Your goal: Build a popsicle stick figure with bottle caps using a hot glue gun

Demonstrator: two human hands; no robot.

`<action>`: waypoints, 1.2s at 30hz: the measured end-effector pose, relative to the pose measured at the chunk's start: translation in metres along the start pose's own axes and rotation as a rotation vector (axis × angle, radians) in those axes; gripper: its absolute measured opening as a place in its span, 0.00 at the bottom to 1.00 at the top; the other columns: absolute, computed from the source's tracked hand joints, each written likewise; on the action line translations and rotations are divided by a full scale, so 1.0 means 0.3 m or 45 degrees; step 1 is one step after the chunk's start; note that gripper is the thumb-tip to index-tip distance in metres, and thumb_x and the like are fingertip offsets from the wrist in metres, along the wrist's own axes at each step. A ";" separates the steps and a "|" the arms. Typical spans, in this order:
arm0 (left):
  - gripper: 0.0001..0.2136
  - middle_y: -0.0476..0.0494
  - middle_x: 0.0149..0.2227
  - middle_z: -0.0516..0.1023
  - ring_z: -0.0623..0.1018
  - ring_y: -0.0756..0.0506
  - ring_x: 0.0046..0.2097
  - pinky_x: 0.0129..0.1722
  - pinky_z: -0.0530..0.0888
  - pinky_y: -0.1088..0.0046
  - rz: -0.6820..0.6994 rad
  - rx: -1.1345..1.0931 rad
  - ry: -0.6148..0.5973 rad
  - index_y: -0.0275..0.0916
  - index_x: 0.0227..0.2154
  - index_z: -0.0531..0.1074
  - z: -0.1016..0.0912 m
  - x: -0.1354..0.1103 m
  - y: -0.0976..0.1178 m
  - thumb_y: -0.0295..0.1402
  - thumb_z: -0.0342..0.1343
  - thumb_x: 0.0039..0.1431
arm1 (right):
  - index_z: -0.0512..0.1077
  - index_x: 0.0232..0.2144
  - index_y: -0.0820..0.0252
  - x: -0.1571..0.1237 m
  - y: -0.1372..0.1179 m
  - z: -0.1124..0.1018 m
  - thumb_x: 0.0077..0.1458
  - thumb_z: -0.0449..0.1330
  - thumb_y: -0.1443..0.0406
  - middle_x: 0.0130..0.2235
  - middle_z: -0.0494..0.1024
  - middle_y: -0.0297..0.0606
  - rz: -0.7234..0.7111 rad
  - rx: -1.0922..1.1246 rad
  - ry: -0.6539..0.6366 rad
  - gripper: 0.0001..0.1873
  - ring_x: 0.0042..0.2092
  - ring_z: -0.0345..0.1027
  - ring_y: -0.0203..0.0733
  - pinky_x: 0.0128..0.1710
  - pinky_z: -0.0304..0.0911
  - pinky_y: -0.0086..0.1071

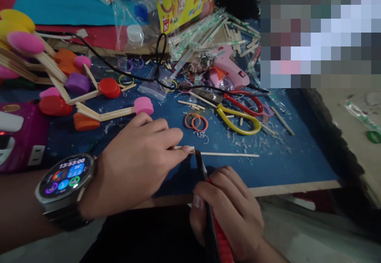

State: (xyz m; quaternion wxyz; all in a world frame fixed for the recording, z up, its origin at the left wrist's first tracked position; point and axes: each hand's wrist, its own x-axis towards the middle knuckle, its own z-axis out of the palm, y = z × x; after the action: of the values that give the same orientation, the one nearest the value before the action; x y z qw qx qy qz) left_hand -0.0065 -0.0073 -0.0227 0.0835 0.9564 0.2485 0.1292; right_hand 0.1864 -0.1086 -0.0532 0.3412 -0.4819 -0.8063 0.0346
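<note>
My left hand (137, 163), with a smartwatch (65, 181) on its wrist, is closed over wooden sticks and presses them to the blue tabletop. One thin wooden stick (229, 155) runs out to the right from under its fingertips. My right hand (235, 207) grips a red and black utility knife (216, 231). The dark blade rests against the stick just right of my left fingertips. Beyond the hands lie two orange rubber bands (196, 122) and yellow-handled scissors (239, 122).
Stick figures with coloured caps (110, 88) lie at the left, by a magenta power box (24, 136). A pink glue gun (230, 66), its black cable, red-handled scissors (245, 102) and plastic wrappers (199, 32) fill the back. The table edge (297, 187) runs close to my right hand.
</note>
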 end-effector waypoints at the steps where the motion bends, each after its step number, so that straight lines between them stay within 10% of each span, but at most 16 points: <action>1: 0.13 0.46 0.36 0.79 0.74 0.41 0.38 0.40 0.64 0.57 0.000 0.012 -0.009 0.40 0.47 0.81 -0.001 0.001 0.001 0.28 0.51 0.69 | 0.69 0.32 0.59 0.002 0.001 0.002 0.56 0.55 0.76 0.26 0.66 0.35 0.012 -0.019 0.008 0.09 0.28 0.59 0.41 0.29 0.58 0.36; 36: 0.21 0.46 0.37 0.81 0.76 0.38 0.41 0.42 0.66 0.54 0.000 -0.005 -0.045 0.44 0.51 0.78 -0.001 -0.003 0.005 0.53 0.53 0.69 | 0.67 0.30 0.57 0.013 0.003 -0.003 0.55 0.55 0.75 0.24 0.66 0.32 0.044 -0.044 -0.014 0.08 0.27 0.59 0.39 0.29 0.57 0.36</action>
State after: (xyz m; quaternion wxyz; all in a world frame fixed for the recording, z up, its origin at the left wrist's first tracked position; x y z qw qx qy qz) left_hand -0.0065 -0.0090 -0.0223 0.0897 0.9583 0.2469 0.1127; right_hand 0.1864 -0.1054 -0.0507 0.3277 -0.5016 -0.8001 0.0293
